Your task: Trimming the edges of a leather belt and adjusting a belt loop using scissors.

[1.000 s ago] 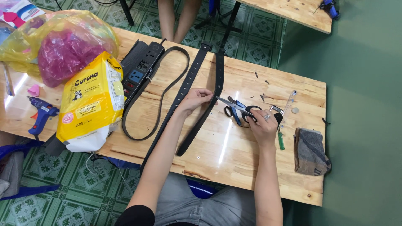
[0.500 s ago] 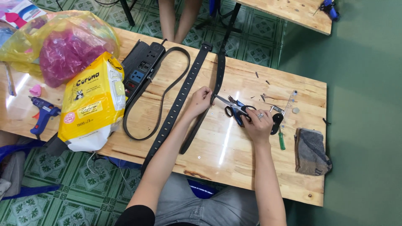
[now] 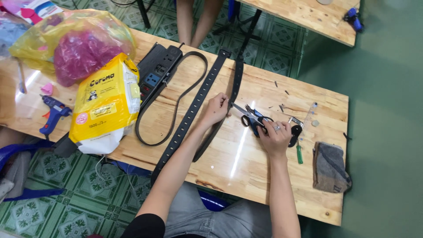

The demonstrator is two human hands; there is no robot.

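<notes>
Nearest to us, our right hand point(image 3: 275, 139) lay curled over the handles of the scissors point(image 3: 252, 119), fingers folded down on them; the grip looked closed, though from this height we could not tell whether any finger was through a loop. The blades pointed left toward the other hand, so the tool sat ready beside the work rather than off among the clutter. A green screwdriver point(image 3: 299, 154) lay just beside that hand, and a folded grey cloth point(image 3: 330, 168) rested further right near the table point(image 3: 229, 167) edge, out of the way.

Our left hand point(image 3: 216, 110) was pressed down on the black straps, fingers bent together. It pinned the narrow strap point(image 3: 232, 94) flat against the wood, just beside the wide strap with holes point(image 3: 185, 125), probably to stop them sliding. The wide strap ran slantwise across the table and hung over the near edge.

Further off, a third black strap point(image 3: 176, 110) lay in a loose loop by the black power strip point(image 3: 156, 72). A yellow packet point(image 3: 105, 105) stood beside it, with a blue glue gun point(image 3: 53, 112) to its left. At the far corner sat a yellow plastic bag point(image 3: 66, 44) holding something pink. Beyond the table, another person's bare legs point(image 3: 194, 22) stood on the green tiled floor.
</notes>
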